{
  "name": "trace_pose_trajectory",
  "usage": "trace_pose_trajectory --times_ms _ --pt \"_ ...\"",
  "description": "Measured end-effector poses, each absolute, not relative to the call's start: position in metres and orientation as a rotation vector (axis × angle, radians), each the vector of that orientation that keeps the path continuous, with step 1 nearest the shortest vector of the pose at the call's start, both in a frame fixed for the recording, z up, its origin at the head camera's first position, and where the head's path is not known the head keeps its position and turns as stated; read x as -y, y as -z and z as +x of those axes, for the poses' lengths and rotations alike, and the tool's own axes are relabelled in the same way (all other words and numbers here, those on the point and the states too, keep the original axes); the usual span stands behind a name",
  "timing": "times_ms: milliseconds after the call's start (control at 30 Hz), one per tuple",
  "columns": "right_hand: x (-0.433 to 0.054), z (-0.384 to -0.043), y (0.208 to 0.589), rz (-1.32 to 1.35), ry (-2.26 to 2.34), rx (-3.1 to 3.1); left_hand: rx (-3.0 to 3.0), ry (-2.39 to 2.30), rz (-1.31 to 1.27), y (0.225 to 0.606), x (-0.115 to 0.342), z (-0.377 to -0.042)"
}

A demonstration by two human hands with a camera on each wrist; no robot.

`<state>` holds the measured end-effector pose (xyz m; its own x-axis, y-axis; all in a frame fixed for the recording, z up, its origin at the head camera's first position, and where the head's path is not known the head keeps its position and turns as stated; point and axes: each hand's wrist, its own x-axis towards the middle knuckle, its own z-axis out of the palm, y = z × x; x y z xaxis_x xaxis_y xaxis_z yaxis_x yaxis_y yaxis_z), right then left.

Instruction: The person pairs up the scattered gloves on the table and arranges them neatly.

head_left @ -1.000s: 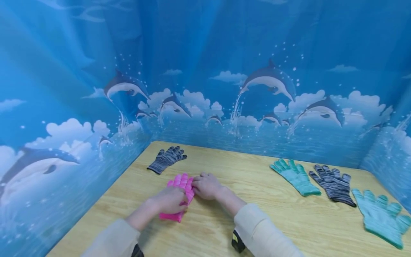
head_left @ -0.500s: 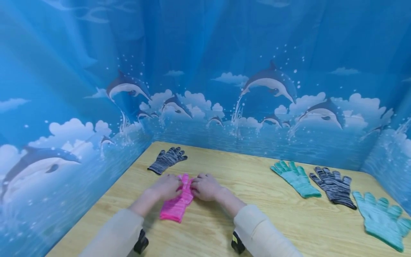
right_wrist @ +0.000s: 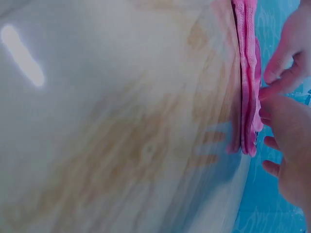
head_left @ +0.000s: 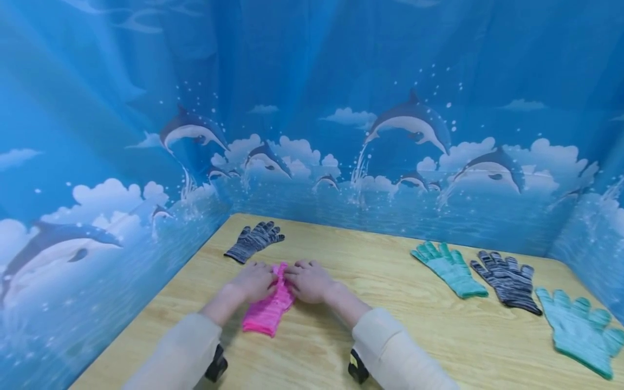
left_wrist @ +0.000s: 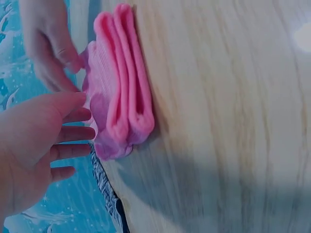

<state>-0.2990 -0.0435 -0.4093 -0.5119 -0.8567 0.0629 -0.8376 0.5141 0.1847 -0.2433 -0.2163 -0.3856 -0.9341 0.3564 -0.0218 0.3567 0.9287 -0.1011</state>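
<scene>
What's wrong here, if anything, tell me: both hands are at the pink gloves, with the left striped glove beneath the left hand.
Not beneath: the head view shows the left striped glove lying beyond the left hand, uncovered. The rest stands.

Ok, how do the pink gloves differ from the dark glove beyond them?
The pink gloves are bright pink; the dark glove is streaked black and grey. The left hand and right hand partly cover the pink gloves; the dark glove lies uncovered, fingers spread. Both lie on the table.

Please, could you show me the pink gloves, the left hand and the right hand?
Pink gloves [left_wrist: 121,82]: left wrist view, cuff edges.
Left hand [left_wrist: 36,143]: left wrist view, palm.
Right hand [head_left: 310,283]: head view, its back.
</scene>
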Motion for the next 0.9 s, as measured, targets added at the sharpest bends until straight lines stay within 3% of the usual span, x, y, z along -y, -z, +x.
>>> trace_pose_trajectory --times_ms 500,900 --pt "0.046 -0.3 0.409 1.494 0.28 2.663 -3.256 0.115 0.477 0.38 0.223 -0.278" --pt "0.049 -0.296 0.414 1.511 0.348 2.618 -3.176 0.001 0.427 0.396 0.224 -0.291"
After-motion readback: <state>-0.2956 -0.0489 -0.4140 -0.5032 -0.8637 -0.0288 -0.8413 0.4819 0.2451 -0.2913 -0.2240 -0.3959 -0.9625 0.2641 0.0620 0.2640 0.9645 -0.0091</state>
